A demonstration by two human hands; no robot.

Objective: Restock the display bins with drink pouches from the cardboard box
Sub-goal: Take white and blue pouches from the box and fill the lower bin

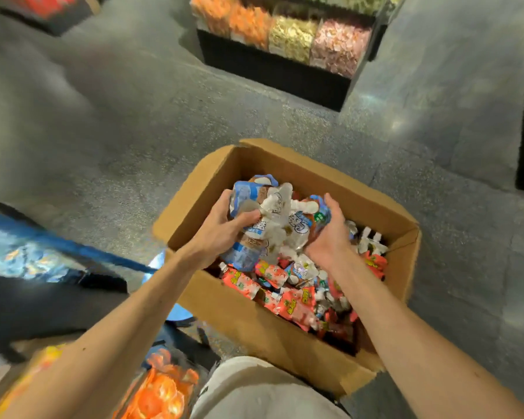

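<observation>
Cardboard box (254, 325), 6 o'clock, heaped with red pouches (288, 300); left grip (221, 234) and right grip (330, 237) curl round a blue-white pouch bundle (273, 219); display bins (291, 37), 12 o'clock — restock judged largely outstanding.

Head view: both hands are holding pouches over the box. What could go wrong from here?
1. The left hand and right hand grip a loose bundle of blue pouches above the box. Several stick out unsupported and could slip out.
2. The bins ahead stand across the floor, so a pouch lost on the way would likely land there, not back in the box.
</observation>
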